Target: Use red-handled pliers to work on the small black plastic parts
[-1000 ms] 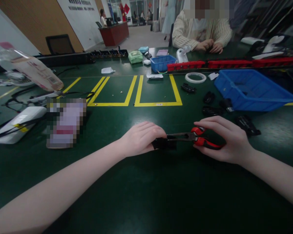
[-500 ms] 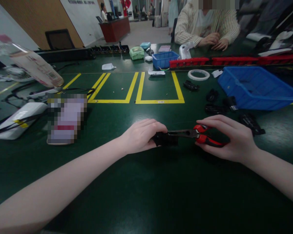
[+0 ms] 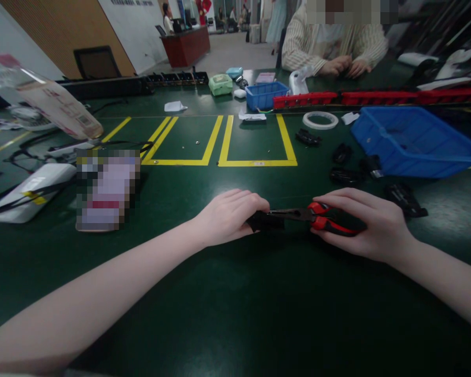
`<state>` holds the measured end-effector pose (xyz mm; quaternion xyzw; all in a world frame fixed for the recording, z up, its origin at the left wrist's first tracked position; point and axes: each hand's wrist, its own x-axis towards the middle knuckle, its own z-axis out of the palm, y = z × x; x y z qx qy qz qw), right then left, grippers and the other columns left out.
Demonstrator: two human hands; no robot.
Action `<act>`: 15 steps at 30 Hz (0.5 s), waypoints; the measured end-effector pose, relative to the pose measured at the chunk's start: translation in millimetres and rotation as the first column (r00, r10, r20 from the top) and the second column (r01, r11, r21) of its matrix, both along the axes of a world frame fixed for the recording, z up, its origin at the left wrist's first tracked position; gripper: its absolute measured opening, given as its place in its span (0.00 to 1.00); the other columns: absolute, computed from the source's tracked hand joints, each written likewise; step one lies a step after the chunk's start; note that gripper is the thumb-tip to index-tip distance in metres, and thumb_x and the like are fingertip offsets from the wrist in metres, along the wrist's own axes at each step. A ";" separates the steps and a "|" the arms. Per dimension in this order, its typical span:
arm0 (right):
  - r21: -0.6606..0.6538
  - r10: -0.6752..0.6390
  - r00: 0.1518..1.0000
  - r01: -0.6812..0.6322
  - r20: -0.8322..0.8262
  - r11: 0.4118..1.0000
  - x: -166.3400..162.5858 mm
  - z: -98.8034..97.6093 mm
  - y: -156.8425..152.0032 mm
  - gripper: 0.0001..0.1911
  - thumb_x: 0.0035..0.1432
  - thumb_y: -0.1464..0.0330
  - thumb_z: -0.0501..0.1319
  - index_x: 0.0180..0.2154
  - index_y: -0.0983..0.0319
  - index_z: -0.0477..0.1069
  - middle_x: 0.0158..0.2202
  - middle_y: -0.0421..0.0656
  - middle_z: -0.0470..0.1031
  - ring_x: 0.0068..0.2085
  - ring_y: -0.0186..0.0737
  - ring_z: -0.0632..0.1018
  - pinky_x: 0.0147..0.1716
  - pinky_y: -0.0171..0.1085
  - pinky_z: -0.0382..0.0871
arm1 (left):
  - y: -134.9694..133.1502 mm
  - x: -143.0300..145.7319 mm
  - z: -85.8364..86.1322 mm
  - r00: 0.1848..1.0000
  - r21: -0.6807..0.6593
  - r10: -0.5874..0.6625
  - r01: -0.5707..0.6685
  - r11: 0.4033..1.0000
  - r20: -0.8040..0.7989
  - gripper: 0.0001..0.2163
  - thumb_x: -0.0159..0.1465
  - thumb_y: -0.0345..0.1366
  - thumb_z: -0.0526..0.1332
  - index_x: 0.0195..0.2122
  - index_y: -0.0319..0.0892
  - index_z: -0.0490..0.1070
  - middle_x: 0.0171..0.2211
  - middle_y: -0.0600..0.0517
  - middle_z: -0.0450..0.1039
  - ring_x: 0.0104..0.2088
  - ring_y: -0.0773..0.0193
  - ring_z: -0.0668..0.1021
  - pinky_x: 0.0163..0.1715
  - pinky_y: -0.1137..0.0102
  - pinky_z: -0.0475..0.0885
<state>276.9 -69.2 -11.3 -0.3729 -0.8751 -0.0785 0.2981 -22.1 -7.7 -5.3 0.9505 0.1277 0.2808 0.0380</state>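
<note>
Over the green table, my left hand (image 3: 233,217) is closed around a small black part (image 3: 270,222), most of which is dark or covered by my fingers. My right hand (image 3: 371,225) grips needle-nose pliers (image 3: 320,215) by their red and black handles. The pliers' jaws point left and reach the top of the black part beside my left fingertips. Whether the jaws pinch something there is too small to tell.
Several black parts (image 3: 345,175) lie right of centre, near a large blue bin (image 3: 416,141) and a white tape roll (image 3: 320,120). A phone (image 3: 112,191), white device (image 3: 33,191) and bottle (image 3: 58,102) are on the left. A person (image 3: 333,47) sits opposite.
The pliers have shifted slightly left, and the handles look a little closer together. My left hand keeps its hold on the black part.
</note>
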 end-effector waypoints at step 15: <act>-0.146 0.038 0.997 -0.047 -0.066 0.988 3.1 -0.9 3.1 0.20 0.57 0.58 0.66 0.49 0.57 0.68 0.40 0.45 0.77 0.37 0.44 0.80 0.34 0.41 0.75 | -1.8 1.7 -3.0 0.999 -0.052 0.027 -0.029 0.998 -0.039 0.07 0.69 0.32 0.58 0.47 0.40 0.65 0.42 0.49 0.78 0.38 0.63 0.81 0.38 0.69 0.74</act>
